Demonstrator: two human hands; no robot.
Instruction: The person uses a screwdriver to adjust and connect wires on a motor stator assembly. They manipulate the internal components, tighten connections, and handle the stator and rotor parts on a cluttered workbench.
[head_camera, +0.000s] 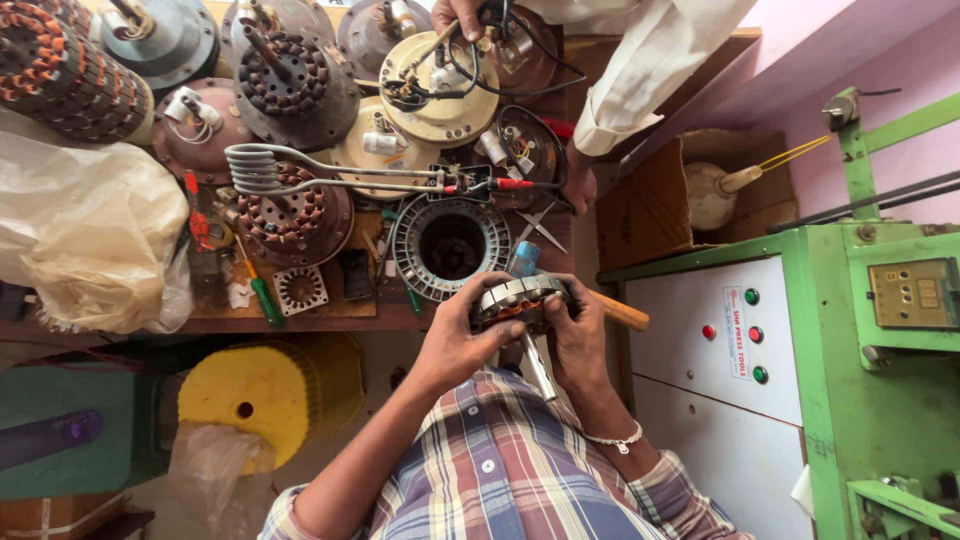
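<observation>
Left hand (455, 335): clenched around the left side of a round motor stator (515, 298), lower centre of frame.
Right hand (578, 330): grasping the stator's right side.
Beneath: wooden-handled tool (622, 314).
Above: empty stator ring (450, 245) on the cluttered workbench (300, 315).

workbench and press cabinet: counts of visible items.
two hands grip one wound stator (515, 300); one empty stator ring (450, 243) lies on the bench; three round buttons (752, 335) on the white panel, two green, one red; one yellow stool (255, 395) near left.
</observation>
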